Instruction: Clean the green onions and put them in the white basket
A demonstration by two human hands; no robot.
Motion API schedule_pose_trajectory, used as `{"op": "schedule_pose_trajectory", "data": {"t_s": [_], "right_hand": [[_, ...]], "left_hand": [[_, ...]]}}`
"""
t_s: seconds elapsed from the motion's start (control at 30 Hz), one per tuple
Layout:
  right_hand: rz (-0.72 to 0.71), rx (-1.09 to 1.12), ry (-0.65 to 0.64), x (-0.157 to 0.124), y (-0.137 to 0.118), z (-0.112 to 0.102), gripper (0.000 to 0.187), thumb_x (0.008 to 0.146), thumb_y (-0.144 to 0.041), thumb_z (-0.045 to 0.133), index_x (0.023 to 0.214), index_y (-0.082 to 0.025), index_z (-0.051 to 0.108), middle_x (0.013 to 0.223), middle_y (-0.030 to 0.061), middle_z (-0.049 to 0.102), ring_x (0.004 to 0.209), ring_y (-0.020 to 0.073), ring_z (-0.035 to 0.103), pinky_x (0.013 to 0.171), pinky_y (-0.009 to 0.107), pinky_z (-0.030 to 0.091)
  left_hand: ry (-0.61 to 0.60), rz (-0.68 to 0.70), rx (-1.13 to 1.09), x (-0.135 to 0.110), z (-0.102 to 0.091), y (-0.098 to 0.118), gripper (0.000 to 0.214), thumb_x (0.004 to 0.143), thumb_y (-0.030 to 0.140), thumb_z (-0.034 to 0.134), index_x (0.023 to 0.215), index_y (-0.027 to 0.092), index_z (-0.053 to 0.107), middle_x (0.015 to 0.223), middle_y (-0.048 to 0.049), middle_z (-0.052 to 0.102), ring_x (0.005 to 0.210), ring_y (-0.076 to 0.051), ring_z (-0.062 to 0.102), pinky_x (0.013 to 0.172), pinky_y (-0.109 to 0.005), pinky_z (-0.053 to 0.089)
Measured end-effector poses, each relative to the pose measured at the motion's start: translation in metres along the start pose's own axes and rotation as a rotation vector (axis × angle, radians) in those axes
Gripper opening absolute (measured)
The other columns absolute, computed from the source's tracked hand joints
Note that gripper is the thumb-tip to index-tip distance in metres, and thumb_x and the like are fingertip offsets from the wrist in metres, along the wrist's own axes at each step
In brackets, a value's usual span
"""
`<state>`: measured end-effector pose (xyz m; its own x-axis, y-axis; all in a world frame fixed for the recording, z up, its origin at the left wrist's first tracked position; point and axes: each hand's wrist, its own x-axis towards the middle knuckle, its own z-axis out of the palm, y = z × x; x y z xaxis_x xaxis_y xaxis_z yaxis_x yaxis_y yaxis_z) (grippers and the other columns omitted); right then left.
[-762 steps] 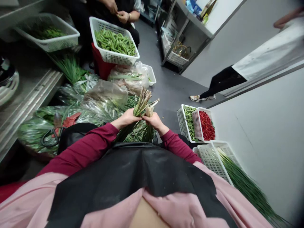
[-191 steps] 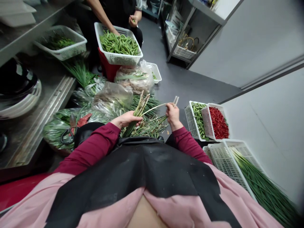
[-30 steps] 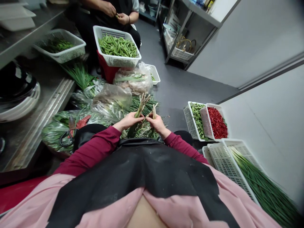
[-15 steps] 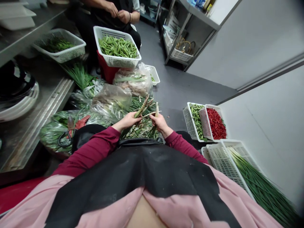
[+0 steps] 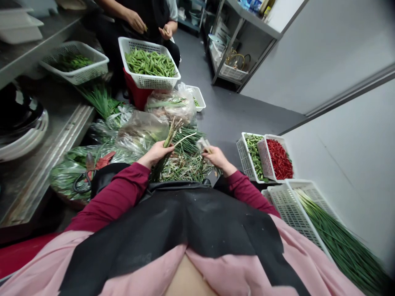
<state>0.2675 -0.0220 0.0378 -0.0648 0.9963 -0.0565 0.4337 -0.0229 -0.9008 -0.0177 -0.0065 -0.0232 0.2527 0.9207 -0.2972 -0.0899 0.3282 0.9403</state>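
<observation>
My left hand [image 5: 157, 153] is closed around a bunch of scallions [image 5: 169, 137], pale root ends up and green leaves hanging below the fist. One pale stalk [image 5: 184, 139] juts from this bunch toward the right. Apart from it, my right hand [image 5: 216, 157] pinches a few more scallions [image 5: 203, 144]; their whitish ends are smeared by motion and green leaves trail beneath. Between and below both hands lies a heap of scallion trimmings [image 5: 185, 167], with whole green scallions [image 5: 188, 142] just behind it.
Clear plastic bags [image 5: 140, 131] of greens lie ahead and left, with scissors [image 5: 82, 181] on one. A co-worker's hands [image 5: 135, 22] are above a basket of green peppers [image 5: 149, 82]. Baskets of red chillies [image 5: 279, 158] and cleaned scallions [image 5: 336, 230] stand right.
My hands have moved apart, the right one rightward with its scallions, the left one slightly left with the bunch. The co-worker's hands have separated too.
</observation>
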Motion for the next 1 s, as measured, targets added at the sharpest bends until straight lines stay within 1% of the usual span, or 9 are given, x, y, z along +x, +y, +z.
{"op": "schedule_pose_trajectory", "data": {"t_s": [0.07, 0.13, 0.2, 0.27, 0.4, 0.57, 0.67, 0.83, 1.0], "right_hand": [[0.026, -0.135, -0.081, -0.004, 0.01, 0.031, 0.015, 0.062, -0.025, 0.071, 0.071, -0.016, 0.062, 0.064, -0.003, 0.059, 0.061, 0.0103, 0.05, 0.061, 0.024, 0.038], [0.042, -0.152, -0.01, -0.005, 0.016, 0.056, 0.025, 0.062, -0.031, 0.074, 0.08, -0.017, 0.065, 0.067, -0.0022, 0.06, 0.064, 0.0123, 0.051, 0.063, 0.025, 0.039], [0.045, -0.051, 0.07, -0.002, 0.015, 0.073, 0.037, 0.063, -0.04, 0.074, 0.091, -0.018, 0.064, 0.066, -0.0027, 0.058, 0.062, 0.0119, 0.049, 0.061, 0.025, 0.039], [0.072, 0.12, 0.029, 0.001, 0.008, 0.084, 0.041, 0.069, -0.049, 0.069, 0.094, -0.017, 0.063, 0.058, -0.0053, 0.05, 0.052, 0.0094, 0.042, 0.054, 0.024, 0.037], [0.13, 0.36, -0.101, 0.006, -0.007, 0.088, 0.041, 0.076, -0.058, 0.06, 0.08, -0.018, 0.058, 0.047, -0.0092, 0.031, 0.04, 0.006, 0.027, 0.042, 0.023, 0.028], [0.024, 0.386, 0.195, 0.008, -0.007, 0.066, 0.031, 0.076, -0.047, 0.063, 0.085, -0.02, 0.051, 0.067, -0.0031, 0.052, 0.055, 0.0083, 0.049, 0.053, 0.022, 0.043], [0.001, 0.403, 0.066, 0.003, -0.007, 0.066, 0.028, 0.076, -0.04, 0.063, 0.093, -0.02, 0.053, 0.075, -0.0022, 0.057, 0.053, 0.0075, 0.048, 0.053, 0.022, 0.042], [-0.007, 0.355, -0.134, -0.008, -0.011, 0.1, 0.027, 0.07, -0.037, 0.068, 0.088, -0.019, 0.06, 0.076, 0.0003, 0.061, 0.064, 0.012, 0.054, 0.061, 0.026, 0.046], [0.011, 0.24, -0.097, -0.006, -0.007, 0.11, 0.023, 0.063, -0.034, 0.071, 0.07, -0.015, 0.06, 0.069, 0.0003, 0.06, 0.064, 0.0126, 0.051, 0.066, 0.028, 0.044]], "left_hand": [[-0.018, -0.042, -0.066, -0.003, 0.002, 0.002, 0.039, 0.058, 0.034, 0.082, 0.08, 0.014, 0.055, 0.061, 0.0008, 0.061, 0.055, -0.011, 0.058, 0.057, -0.025, 0.048], [-0.068, -0.087, -0.117, -0.005, 0.006, 0.002, 0.04, 0.058, 0.033, 0.083, 0.08, 0.014, 0.056, 0.062, 0.0003, 0.062, 0.056, -0.011, 0.059, 0.059, -0.025, 0.049], [-0.148, -0.14, -0.162, -0.008, 0.012, -0.002, 0.039, 0.058, 0.031, 0.083, 0.08, 0.014, 0.056, 0.062, 0.0003, 0.062, 0.057, -0.011, 0.059, 0.059, -0.025, 0.049], [-0.24, -0.179, -0.2, -0.011, 0.019, -0.005, 0.037, 0.06, 0.03, 0.083, 0.08, 0.014, 0.056, 0.063, 0.0002, 0.062, 0.057, -0.012, 0.06, 0.06, -0.026, 0.049], [-0.353, -0.19, -0.24, -0.014, 0.028, -0.005, 0.034, 0.063, 0.03, 0.081, 0.083, 0.012, 0.06, 0.069, -0.0019, 0.064, 0.061, -0.012, 0.06, 0.059, -0.026, 0.049], [-0.354, -0.177, -0.309, -0.011, 0.025, 0.002, 0.035, 0.064, 0.027, 0.081, 0.089, 0.01, 0.063, 0.071, -0.0022, 0.061, 0.059, -0.01, 0.057, 0.056, -0.024, 0.047], [-0.361, -0.139, -0.261, -0.008, 0.025, 0.001, 0.04, 0.062, 0.023, 0.081, 0.095, 0.011, 0.063, 0.067, 0.0019, 0.056, 0.054, -0.007, 0.052, 0.052, -0.022, 0.042], [-0.398, -0.048, -0.204, -0.007, 0.033, -0.004, 0.052, 0.054, 0.019, 0.082, 0.101, 0.01, 0.064, 0.073, 0.0005, 0.06, 0.059, -0.009, 0.051, 0.055, -0.022, 0.04], [-0.364, -0.043, -0.115, -0.01, 0.035, -0.004, 0.051, 0.048, 0.017, 0.083, 0.095, 0.01, 0.065, 0.076, -0.0014, 0.065, 0.062, -0.01, 0.053, 0.057, -0.023, 0.04]]}}
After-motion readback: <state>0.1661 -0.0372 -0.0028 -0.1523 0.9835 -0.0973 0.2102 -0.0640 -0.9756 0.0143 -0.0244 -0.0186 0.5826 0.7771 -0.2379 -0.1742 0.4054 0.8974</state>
